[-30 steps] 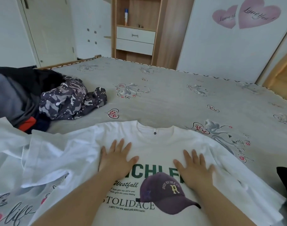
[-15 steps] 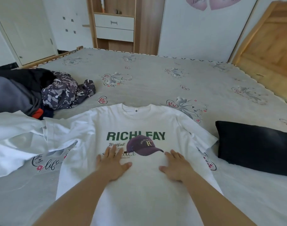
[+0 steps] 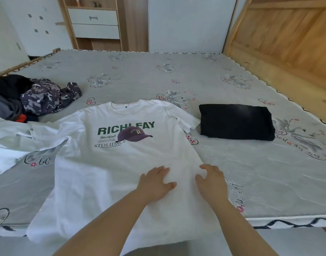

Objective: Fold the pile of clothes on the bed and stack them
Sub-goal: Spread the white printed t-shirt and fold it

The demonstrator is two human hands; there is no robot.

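Smoothing a white T-shirt (image 3: pixel 110 169) laid print-up on the bed (image 3: pixel 251 163), a person presses the left hand (image 3: pixel 155 183) and right hand (image 3: pixel 212 182) flat, fingers loosely spread and gripping nothing, apparently flattening it for folding. Beyond the right fingertips lies a folded black garment (image 3: pixel 236 121); far left of the left fingertips, the unfolded pile (image 3: pixel 29 98).

Both hands (image 3: pixel 184 183) flat on white T-shirt (image 3: pixel 106 163), folded black garment (image 3: pixel 236 121) beside

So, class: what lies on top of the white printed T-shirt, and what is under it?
Both hands, left hand and right hand, rest on the white T-shirt. Under it the patterned mattress shows around its edges; whatever lies directly beneath is covered.
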